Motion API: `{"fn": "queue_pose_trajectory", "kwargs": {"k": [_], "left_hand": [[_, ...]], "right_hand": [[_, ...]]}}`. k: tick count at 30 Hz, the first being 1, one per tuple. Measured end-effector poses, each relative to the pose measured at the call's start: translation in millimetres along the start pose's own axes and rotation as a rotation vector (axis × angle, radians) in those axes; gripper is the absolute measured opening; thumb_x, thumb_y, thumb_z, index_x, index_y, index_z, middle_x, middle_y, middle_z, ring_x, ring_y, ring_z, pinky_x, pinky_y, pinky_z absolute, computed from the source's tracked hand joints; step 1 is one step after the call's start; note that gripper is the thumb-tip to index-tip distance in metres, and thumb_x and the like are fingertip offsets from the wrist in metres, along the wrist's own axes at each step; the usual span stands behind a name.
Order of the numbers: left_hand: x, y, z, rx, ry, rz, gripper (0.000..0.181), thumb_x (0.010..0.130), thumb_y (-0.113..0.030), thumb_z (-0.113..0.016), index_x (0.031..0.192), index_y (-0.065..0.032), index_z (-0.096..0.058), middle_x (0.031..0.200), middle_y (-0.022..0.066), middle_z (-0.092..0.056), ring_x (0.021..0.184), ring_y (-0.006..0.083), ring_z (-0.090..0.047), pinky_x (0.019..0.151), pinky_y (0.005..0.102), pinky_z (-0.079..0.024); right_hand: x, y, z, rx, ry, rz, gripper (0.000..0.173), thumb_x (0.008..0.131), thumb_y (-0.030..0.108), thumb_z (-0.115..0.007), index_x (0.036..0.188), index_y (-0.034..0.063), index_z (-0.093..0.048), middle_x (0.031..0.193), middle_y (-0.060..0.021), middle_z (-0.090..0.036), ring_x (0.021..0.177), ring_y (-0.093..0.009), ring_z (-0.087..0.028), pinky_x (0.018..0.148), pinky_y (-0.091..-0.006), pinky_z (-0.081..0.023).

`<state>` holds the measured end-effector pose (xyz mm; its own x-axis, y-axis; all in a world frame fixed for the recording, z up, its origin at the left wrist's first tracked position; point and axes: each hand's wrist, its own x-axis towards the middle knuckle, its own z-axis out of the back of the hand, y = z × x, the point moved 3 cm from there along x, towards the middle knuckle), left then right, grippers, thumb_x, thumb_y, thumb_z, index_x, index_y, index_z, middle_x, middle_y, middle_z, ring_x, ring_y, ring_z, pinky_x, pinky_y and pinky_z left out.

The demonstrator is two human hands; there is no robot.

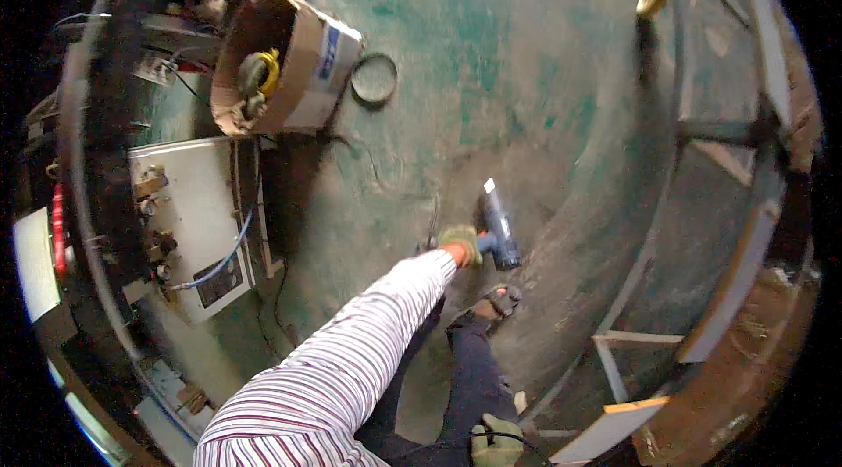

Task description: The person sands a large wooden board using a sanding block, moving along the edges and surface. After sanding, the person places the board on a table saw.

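Observation:
My left hand [462,245], in a greenish work glove below a striped sleeve, is closed around the handle of a blue, gun-shaped power tool [501,230]. The tool looks like a heat gun; its long barrel points away over the floor and ends in a bright white tip. My right hand [498,444], also gloved, is low at the bottom edge beside my dark-trousered leg. A black cable [503,434] runs across that glove; whether the fingers grip it cannot be made out.
An open cardboard box [302,66] holding a yellow item stands at upper left, beside a round dish-like object [374,79]. Below it is a white panel [191,204] with fittings and a blue hose [227,263]. A metal frame [641,256] curves along the right. My shoe [503,300] is near the tool.

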<state>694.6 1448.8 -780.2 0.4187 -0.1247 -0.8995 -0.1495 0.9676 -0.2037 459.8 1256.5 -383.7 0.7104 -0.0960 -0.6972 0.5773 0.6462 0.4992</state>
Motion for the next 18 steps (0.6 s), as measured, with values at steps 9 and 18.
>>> {"fn": "queue_pose_trajectory", "kwargs": {"k": [9,18], "left_hand": [[-223,-98,170,-1.167,0.326,-0.107,0.029,0.081,-0.027,-0.082,0.092,-0.0025,-0.073,0.071,0.0064,-0.062,0.057,0.0194,-0.057,0.050,0.0371,-0.045],[-388,-188,489,-1.146,0.101,-0.712,0.041,0.087,-0.018,-0.081,0.122,-0.0012,-0.067,0.096,0.0038,-0.070,0.079,0.0141,-0.064,0.070,0.0299,-0.053]], "right_hand": [[37,97,82,0.393,-0.172,-0.010,0.037,0.092,0.020,-0.076,0.121,-0.0012,-0.072,0.115,-0.0156,-0.074,0.107,-0.027,-0.069,0.096,-0.0379,-0.053],[182,348,284,0.967,-0.016,0.401,0.062,0.098,0.018,-0.073,0.152,0.0036,-0.048,0.137,-0.0100,-0.063,0.120,-0.023,-0.062,0.104,-0.0368,-0.049]]}}
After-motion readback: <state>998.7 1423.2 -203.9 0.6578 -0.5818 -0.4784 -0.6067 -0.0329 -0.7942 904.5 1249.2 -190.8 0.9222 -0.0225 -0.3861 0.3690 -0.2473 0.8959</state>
